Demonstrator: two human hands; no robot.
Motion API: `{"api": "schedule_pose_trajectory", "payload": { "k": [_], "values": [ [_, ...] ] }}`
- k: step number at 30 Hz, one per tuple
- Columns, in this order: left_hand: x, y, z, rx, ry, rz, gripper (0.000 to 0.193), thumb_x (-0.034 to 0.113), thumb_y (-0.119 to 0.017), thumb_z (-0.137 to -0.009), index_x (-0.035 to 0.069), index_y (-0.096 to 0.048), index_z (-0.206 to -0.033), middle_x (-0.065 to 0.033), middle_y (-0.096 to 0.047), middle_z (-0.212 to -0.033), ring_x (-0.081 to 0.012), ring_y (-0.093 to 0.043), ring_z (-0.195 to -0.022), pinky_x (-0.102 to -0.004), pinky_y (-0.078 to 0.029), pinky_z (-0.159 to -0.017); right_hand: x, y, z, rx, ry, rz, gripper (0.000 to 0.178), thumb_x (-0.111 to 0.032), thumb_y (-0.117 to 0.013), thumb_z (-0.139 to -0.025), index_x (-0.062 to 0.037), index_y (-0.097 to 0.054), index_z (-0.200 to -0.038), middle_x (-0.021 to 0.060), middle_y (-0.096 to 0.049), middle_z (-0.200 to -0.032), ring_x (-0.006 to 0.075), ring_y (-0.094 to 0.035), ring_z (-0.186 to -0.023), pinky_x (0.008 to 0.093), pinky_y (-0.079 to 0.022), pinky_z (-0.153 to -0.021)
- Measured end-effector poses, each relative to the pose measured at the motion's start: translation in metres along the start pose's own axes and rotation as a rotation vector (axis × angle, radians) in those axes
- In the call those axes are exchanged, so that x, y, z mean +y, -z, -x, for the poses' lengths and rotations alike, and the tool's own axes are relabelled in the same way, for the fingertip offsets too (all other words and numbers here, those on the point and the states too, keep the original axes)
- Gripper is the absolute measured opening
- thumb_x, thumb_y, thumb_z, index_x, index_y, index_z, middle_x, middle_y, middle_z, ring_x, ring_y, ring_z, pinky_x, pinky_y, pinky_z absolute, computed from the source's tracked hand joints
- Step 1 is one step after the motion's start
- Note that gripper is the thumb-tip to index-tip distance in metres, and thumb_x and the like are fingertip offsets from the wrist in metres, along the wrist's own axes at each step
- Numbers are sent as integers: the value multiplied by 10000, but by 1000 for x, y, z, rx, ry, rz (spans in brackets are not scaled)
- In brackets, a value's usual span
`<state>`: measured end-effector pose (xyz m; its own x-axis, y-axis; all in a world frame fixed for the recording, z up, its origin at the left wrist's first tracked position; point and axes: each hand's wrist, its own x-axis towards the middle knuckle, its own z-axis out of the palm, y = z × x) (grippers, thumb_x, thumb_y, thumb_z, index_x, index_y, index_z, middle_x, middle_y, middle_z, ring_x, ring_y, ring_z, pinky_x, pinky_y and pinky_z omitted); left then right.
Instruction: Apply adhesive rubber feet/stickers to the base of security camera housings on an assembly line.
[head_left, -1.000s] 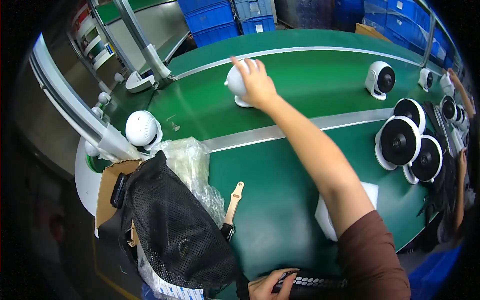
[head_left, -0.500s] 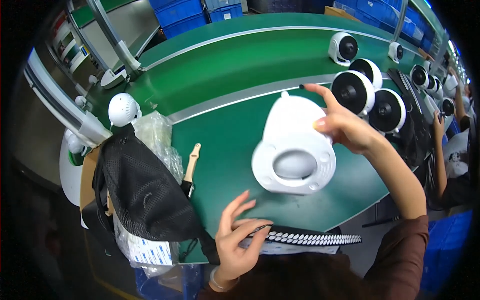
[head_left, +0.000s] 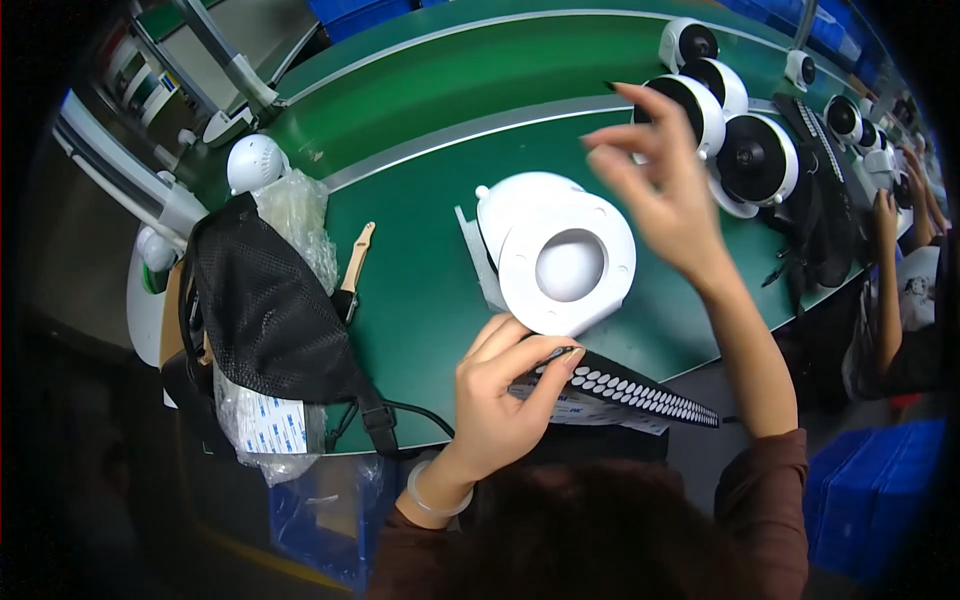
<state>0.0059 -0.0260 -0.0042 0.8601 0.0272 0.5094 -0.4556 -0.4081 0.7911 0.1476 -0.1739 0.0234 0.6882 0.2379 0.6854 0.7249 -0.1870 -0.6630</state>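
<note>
My left hand [head_left: 505, 405] is closed in a pinch at the raised end of a black strip with rows of white oval dots [head_left: 640, 392]. White sheets with blue print lie under that strip, at the table's near edge. Just beyond the fingers rests a white rounded device [head_left: 530, 195], its ring-shaped base turned up and a smooth white dome inside the ring. A pale flat slab [head_left: 480, 262] props or lies against its left side. My right hand [head_left: 665, 190] hovers to the device's right with fingers apart, touching nothing; a small dark spot shows on the index fingertip.
A black mesh bag [head_left: 270, 310] and clear plastic wrap [head_left: 300, 215] lie at the left, by a wooden-handled brush [head_left: 358, 260]. Several white devices with black round fronts [head_left: 755, 158] stand at the right. Another person's arm [head_left: 885, 270] reaches in at the far right.
My right hand has let go of the white device and lifted away. The device now rests on the table. My left hand has moved up, raising the strip's left end.
</note>
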Motion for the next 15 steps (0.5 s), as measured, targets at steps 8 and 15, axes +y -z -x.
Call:
{"api": "schedule_pose_trajectory", "payload": {
  "k": [8, 15],
  "values": [
    [-5, 1, 2, 22, -46, -2, 116, -20, -654, -686, 3, -638, -798, -104, -611, -818, -232, -564, -750, -284, -439, -646, -81, 11, 47, -422, -251, -96, 63, -8, -603, -793, 11, -573, -845, 3, -563, -536, 7, -503, -461, 136, -329, -428],
    [-5, 1, 5, 44, -15, -19, 150, -22, -655, -657, 11, -634, -801, -96, -604, -822, -242, -563, -707, -285, -443, -606, -74, -6, 52, -380, -299, -100, 28, -2, -565, -821, 23, -567, -832, 4, -556, -532, 25, -514, -467, 150, -358, -444]
  ]
}}
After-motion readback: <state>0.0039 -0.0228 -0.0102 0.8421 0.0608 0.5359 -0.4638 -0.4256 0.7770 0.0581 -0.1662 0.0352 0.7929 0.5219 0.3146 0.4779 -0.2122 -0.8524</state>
